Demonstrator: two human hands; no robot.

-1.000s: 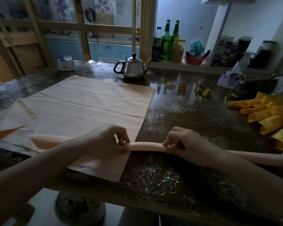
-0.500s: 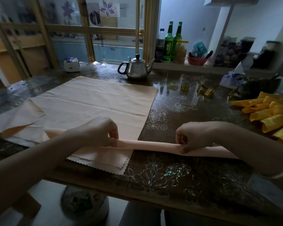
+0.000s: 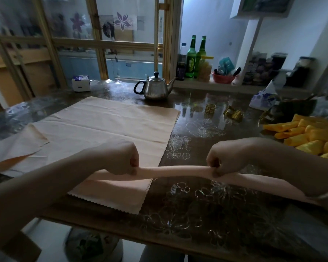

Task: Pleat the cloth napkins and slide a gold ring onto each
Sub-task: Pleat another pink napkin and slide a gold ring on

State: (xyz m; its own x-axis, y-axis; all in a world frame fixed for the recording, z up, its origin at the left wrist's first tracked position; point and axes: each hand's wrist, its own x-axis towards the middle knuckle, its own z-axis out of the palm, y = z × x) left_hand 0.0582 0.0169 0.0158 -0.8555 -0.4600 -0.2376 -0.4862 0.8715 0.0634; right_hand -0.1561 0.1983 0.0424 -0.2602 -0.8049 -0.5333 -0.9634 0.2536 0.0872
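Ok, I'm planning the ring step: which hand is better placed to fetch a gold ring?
Probably right. The right hand grips the pleated napkin on the side where the gold rings lie; the left hand is farther, over the flat napkins.

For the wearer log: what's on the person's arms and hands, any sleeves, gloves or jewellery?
Both forearms are bare as far as the frame shows, with no sleeves in view. The left hand and right hand wear no gloves, and no finger rings or watch are visible. The only item is a thin, pale metallic bangle round the right wrist.
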